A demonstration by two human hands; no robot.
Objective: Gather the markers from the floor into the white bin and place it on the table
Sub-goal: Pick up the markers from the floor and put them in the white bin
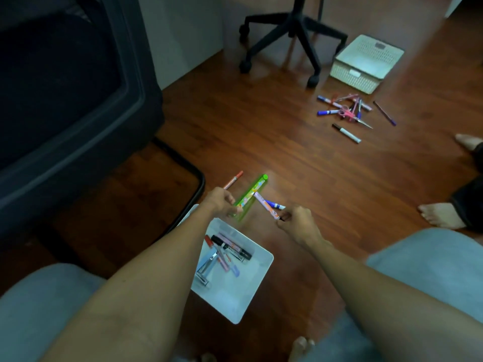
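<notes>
The white bin (251,291) sits on the wooden floor between my knees and holds several markers (230,250). Just beyond the bin's far edge, my left hand (222,202) grips an orange-capped marker (234,179) and a green tube-shaped marker (251,195). My right hand (296,220) is closed on a pink-and-white marker (265,206) and a blue marker (274,205). Farther away, at the right, a heap of several markers (345,108) lies on the floor, with a black-and-white marker (346,133) beside it.
A pale latticed basket (366,64) stands beyond the heap, next to the black wheeled base of an office chair (287,40). A dark cabinet (73,82) and a black metal frame (193,176) fill the left. Another person's bare feet (441,212) are at the right edge.
</notes>
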